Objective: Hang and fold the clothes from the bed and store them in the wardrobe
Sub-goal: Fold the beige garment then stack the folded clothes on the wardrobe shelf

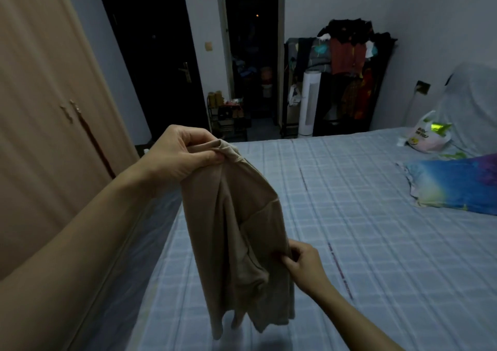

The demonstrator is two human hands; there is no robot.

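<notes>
My left hand (185, 154) pinches the top of the limp beige cotton garment (242, 232), hanging lengthwise over the near-left blue checked bed (349, 216); my right hand (301, 263), lower and nearer, pinches its right edge.

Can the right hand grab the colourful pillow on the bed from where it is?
Probably not right now. The right hand is pinching the hanging beige cloth garment, and the blue rainbow-coloured pillow lies well off to the right across the bare checked blue bedsheet. Nothing blocks the way.
</notes>
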